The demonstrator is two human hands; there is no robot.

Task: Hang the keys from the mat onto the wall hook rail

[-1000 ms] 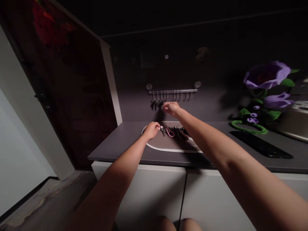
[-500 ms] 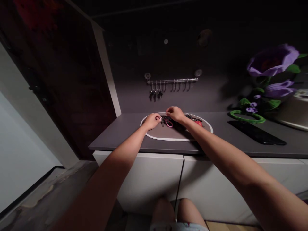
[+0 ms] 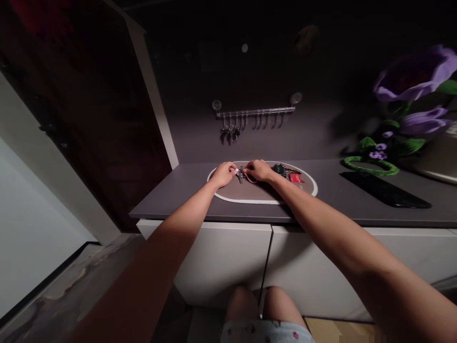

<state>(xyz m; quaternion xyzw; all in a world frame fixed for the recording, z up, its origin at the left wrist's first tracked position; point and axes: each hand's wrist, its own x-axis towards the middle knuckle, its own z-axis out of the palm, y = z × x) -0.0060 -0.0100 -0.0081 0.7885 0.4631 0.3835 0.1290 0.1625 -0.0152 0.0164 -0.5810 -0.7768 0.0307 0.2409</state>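
My left hand [image 3: 224,174] is closed in a pinch at the left part of an oval mat [image 3: 246,201] with a white rim. Its fingertips grip a bunch of keys [image 3: 240,177], with a small white piece showing at the fingers. Right beside it, my right hand [image 3: 259,170] is closed too, its fingertips on a pink strap [image 3: 251,179] that loops down from the keys. Behind my right wrist lie a dark round item [image 3: 278,169], a red tag [image 3: 295,178] and a dark chain [image 3: 293,170].
On the wall above, a clear hook rail [image 3: 257,112] carries several keys [image 3: 230,131] at its left end. To the right on the counter [image 3: 185,190] are a black flat object [image 3: 385,189], a green ring [image 3: 371,166] and purple flowers [image 3: 417,78]. White cabinet doors [image 3: 224,262] stand below.
My right hand has come down to the pink strap beside my left hand, uncovering the dark round item and red tag. My left hand stays at the keys. The view has tilted slightly.
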